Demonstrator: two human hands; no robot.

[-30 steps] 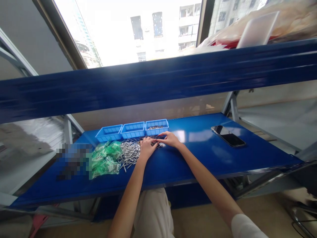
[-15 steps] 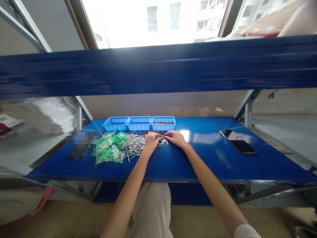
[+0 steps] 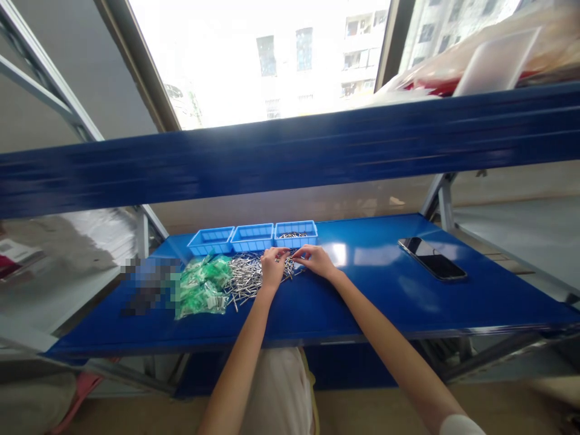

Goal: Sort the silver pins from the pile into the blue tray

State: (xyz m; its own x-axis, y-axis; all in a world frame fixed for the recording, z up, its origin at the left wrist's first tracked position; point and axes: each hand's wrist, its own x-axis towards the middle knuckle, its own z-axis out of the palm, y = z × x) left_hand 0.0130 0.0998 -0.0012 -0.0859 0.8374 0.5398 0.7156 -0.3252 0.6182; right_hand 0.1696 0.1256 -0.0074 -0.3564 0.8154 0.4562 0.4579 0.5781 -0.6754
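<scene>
A heap of small silvery metal rods (image 3: 244,279) is spread on the blue table, partly under my hands. At its right side my left hand (image 3: 272,268) is closed in a pinch over the rods. Facing it, my right hand (image 3: 316,261) also pinches with thumb and forefinger, its fingertips a short way from the left ones. Whatever is between the fingertips is too small to make out. Just behind my hands stands a blue tray (image 3: 296,241) with some of the metal pieces in it.
Two more blue trays, a middle one (image 3: 252,246) and a left one (image 3: 211,249), stand in line with the first. Green-tinted plastic bags (image 3: 203,287) lie left of the heap. A phone (image 3: 432,258) rests at the right. A blue shelf beam (image 3: 290,151) crosses above the table.
The camera view has tilted, so the table sits lower in the picture. My hands stay over the right side of the heap, with their fingers slightly shifted.
</scene>
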